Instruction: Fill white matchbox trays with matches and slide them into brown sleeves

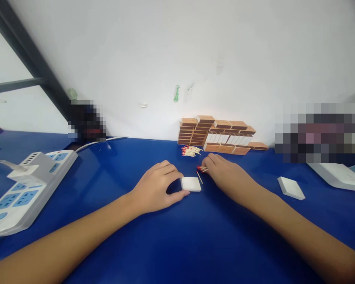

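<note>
My left hand [158, 187] grips a small white matchbox tray [191, 184] on the blue table, thumb on the near side and fingers on the far side. Whether anything lies inside the tray I cannot tell. Just to the right, my right hand [217, 167] is closed around a small bunch of red-headed matches [201, 169], their heads pointing left. One loose match [199, 177] lies between the tray and this hand. Beyond both hands a pile of matches [191, 150] rests on the table.
Stacked matchboxes [214, 132] stand against the wall behind the pile. Another white tray [291, 188] sits at the right. A white power strip [32, 193] with a plugged-in adapter [32, 169] occupies the left side. A white object [337, 175] lies at far right, beside a blurred-out area.
</note>
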A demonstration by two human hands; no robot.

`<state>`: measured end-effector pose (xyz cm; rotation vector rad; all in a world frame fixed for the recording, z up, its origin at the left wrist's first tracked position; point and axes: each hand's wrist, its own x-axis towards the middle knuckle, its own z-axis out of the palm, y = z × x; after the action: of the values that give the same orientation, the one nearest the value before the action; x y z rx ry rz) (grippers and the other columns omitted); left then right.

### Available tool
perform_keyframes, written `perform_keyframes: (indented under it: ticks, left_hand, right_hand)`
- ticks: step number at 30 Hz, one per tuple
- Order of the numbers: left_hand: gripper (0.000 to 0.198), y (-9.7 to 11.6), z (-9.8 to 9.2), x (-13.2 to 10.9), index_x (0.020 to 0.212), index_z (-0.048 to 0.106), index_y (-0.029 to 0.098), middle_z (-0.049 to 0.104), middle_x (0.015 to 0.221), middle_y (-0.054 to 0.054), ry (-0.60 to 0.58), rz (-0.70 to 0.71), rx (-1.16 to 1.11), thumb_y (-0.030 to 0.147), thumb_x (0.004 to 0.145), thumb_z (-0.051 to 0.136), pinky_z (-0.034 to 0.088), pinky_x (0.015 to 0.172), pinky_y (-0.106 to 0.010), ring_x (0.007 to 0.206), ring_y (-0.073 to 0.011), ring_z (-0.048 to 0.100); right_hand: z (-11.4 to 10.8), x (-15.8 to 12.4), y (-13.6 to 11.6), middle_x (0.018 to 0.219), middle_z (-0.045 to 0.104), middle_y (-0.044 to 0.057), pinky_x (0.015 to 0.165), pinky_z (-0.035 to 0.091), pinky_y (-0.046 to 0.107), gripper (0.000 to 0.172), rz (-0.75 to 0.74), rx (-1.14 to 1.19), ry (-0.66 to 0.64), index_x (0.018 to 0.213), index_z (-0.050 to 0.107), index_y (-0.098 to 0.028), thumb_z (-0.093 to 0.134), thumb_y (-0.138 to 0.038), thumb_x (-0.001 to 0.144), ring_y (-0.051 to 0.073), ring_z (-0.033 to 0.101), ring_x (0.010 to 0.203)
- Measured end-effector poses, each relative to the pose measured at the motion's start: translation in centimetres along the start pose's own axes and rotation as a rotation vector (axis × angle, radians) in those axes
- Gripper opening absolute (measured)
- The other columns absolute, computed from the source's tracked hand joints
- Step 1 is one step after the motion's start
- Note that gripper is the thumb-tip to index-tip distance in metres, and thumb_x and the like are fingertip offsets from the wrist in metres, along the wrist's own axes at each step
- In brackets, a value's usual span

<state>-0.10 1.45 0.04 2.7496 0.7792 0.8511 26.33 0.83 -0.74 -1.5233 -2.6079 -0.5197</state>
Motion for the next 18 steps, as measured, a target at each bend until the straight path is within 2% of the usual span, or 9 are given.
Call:
perform_keyframes:
  ticks: [5,13,18]
  left_hand:
    - [0.026,0.1,-0.1,0.1,0.109,0.073,0.018,0.073,0.097,-0.008,0.004,0.001,-0.018,0.038,0.094,0.074,0.056,0.083,-0.041,0.09,-0.0237,0.064]
    - [0.028,0.0,0.0,0.0,0.11,0.074,0.017,0.073,0.097,-0.008,-0.002,0.004,-0.013,0.04,0.094,0.075,0.056,0.084,-0.041,0.09,-0.0236,0.064]
    - [0.028,0.0,-0.1,0.0,0.11,0.074,0.017,0.073,0.097,-0.008,-0.004,0.004,-0.02,0.04,0.095,0.073,0.055,0.084,-0.041,0.09,-0.0231,0.064]
  right_hand:
    - [0.3,-0.2,0.4,0.099,0.065,0.012,0.079,0.05,0.034,0.023,-0.015,0.017,-0.006,0.098,0.061,-0.015,0.045,0.001,0.096,0.024,0.063,0.091]
    - [0.2,-0.3,1.0,0.1,0.065,0.012,0.081,0.05,0.034,0.022,-0.003,0.139,0.014,0.1,0.062,-0.014,0.045,-0.001,0.098,0.025,0.062,0.093]
    - [0.1,-0.4,1.2,0.101,0.065,0.012,0.082,0.05,0.034,0.025,0.005,0.172,-0.016,0.102,0.063,-0.014,0.045,0.002,0.095,0.024,0.061,0.093]
